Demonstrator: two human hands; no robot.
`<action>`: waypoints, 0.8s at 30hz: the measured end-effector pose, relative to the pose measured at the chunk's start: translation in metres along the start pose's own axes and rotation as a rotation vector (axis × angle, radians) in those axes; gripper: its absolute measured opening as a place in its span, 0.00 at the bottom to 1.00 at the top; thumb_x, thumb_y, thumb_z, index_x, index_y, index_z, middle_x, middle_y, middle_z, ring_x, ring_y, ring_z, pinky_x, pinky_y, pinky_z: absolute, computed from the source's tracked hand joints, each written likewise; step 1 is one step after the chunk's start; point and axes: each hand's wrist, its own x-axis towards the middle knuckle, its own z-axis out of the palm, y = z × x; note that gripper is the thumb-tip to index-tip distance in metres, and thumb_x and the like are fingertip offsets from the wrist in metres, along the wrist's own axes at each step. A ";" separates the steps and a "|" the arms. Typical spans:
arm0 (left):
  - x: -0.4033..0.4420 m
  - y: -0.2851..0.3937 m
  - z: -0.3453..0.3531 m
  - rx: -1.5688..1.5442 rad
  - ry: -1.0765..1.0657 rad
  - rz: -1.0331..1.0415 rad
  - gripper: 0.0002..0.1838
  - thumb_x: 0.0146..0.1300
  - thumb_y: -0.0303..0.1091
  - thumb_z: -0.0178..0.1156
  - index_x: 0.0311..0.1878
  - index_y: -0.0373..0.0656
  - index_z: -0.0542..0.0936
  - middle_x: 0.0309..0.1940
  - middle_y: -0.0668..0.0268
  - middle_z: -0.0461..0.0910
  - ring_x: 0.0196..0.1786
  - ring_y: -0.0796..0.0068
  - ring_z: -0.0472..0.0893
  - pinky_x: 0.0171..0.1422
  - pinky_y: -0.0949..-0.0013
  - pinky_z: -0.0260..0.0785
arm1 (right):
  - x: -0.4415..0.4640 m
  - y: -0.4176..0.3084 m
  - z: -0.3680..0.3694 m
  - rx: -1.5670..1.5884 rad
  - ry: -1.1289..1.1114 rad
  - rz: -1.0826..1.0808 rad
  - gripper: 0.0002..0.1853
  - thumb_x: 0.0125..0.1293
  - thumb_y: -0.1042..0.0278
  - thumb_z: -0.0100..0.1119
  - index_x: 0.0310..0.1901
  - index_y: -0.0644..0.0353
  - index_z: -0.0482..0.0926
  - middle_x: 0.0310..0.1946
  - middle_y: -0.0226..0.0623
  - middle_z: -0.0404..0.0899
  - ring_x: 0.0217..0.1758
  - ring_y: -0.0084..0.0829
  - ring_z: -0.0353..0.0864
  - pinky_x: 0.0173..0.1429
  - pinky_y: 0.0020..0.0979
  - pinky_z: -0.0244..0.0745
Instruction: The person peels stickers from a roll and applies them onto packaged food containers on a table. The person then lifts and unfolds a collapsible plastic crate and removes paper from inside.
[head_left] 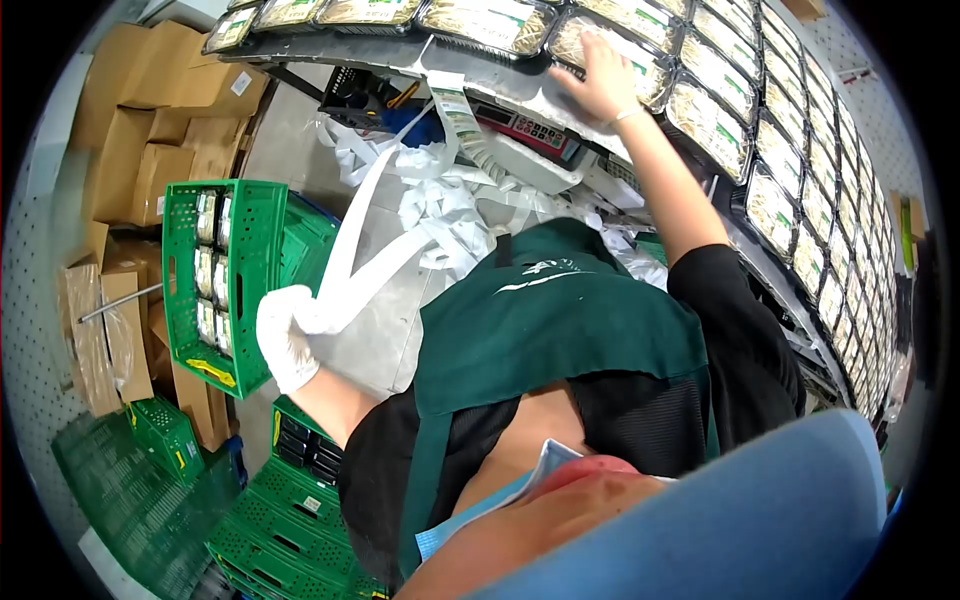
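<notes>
My left hand [287, 338] wears a white glove and is closed on a long white paper strip [352, 245]. The strip runs up to a hanging length of printed labels [458, 115] by the bench edge. My bare right hand [604, 84], a thin band at its wrist, lies with fingers spread on a labelled black tray pack [645, 72] at the bench's near edge. Pale, thin strands show through the pack's clear cover. Similar packs [488, 22] stand in rows on both sides of it.
A scale [530, 130] with a red keypad sits below the bench edge. Crumpled white strip [440, 215] heaps beneath it. At left, a green crate [250, 290] holds several packs, beside cardboard boxes [160, 180]. More green crates [290, 515] are stacked at lower left.
</notes>
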 end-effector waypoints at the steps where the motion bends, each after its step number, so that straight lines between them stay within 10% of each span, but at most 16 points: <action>1: -0.012 -0.002 -0.007 0.047 0.035 0.018 0.11 0.51 0.31 0.54 0.36 0.33 0.73 0.29 0.60 0.74 0.29 0.74 0.73 0.36 0.73 0.65 | -0.009 -0.017 -0.021 0.170 -0.076 -0.012 0.33 0.51 0.47 0.57 0.54 0.61 0.65 0.52 0.44 0.68 0.57 0.39 0.66 0.57 0.38 0.60; 4: -0.058 0.002 0.026 -0.024 -0.030 0.005 0.12 0.53 0.35 0.54 0.30 0.32 0.72 0.21 0.57 0.74 0.15 0.70 0.72 0.19 0.73 0.64 | -0.059 -0.089 -0.050 0.688 -0.449 -0.162 0.30 0.42 0.60 0.63 0.49 0.63 0.70 0.45 0.46 0.73 0.51 0.43 0.71 0.55 0.35 0.66; 7: -0.095 -0.020 0.087 -0.400 -0.370 0.004 0.13 0.50 0.34 0.56 0.27 0.32 0.69 0.16 0.54 0.72 0.12 0.69 0.70 0.14 0.73 0.60 | -0.134 -0.138 -0.033 0.821 -0.199 -0.806 0.41 0.35 0.60 0.68 0.57 0.51 0.63 0.55 0.42 0.63 0.60 0.43 0.60 0.59 0.40 0.60; 10: -0.129 -0.006 0.174 -0.481 -0.896 -0.070 0.12 0.48 0.31 0.57 0.30 0.31 0.70 0.16 0.53 0.73 0.11 0.68 0.69 0.15 0.73 0.60 | -0.205 -0.134 -0.039 0.946 -0.348 -0.867 0.23 0.40 0.58 0.65 0.43 0.44 0.77 0.49 0.32 0.71 0.53 0.37 0.67 0.52 0.37 0.65; 13: -0.178 0.008 0.226 -0.410 -1.196 -0.099 0.09 0.47 0.28 0.57 0.27 0.29 0.73 0.15 0.52 0.73 0.12 0.67 0.71 0.16 0.72 0.63 | -0.285 -0.073 -0.049 0.865 -0.441 -0.680 0.10 0.45 0.55 0.58 0.26 0.50 0.80 0.26 0.35 0.78 0.34 0.40 0.76 0.38 0.38 0.70; 15: -0.220 0.017 0.267 -0.458 -1.391 -0.035 0.12 0.52 0.26 0.55 0.17 0.27 0.73 0.08 0.56 0.71 0.10 0.62 0.74 0.09 0.70 0.66 | -0.341 -0.017 -0.071 0.699 -0.684 -0.341 0.10 0.46 0.55 0.57 0.25 0.50 0.79 0.25 0.38 0.78 0.32 0.42 0.76 0.37 0.40 0.70; 17: -0.265 0.009 0.296 -0.495 -1.377 -0.076 0.10 0.45 0.23 0.56 0.16 0.25 0.73 0.11 0.47 0.72 0.09 0.58 0.72 0.12 0.69 0.66 | -0.408 0.023 -0.067 0.846 -0.469 -0.241 0.11 0.46 0.53 0.56 0.25 0.49 0.80 0.25 0.38 0.78 0.32 0.43 0.77 0.37 0.40 0.70; 19: -0.297 -0.005 0.318 -0.685 -1.363 -0.272 0.11 0.50 0.25 0.55 0.20 0.24 0.71 0.12 0.45 0.72 0.09 0.57 0.72 0.11 0.62 0.68 | -0.448 0.049 -0.132 0.718 -0.740 0.037 0.12 0.48 0.54 0.56 0.27 0.51 0.80 0.26 0.40 0.78 0.32 0.42 0.77 0.37 0.40 0.70; 24: -0.351 -0.009 0.354 -0.703 -1.247 -0.248 0.14 0.52 0.28 0.56 0.36 0.27 0.67 0.14 0.54 0.70 0.08 0.61 0.70 0.08 0.66 0.65 | -0.549 0.097 -0.203 0.862 -0.588 0.202 0.15 0.51 0.52 0.55 0.27 0.55 0.79 0.24 0.44 0.77 0.29 0.45 0.76 0.34 0.40 0.70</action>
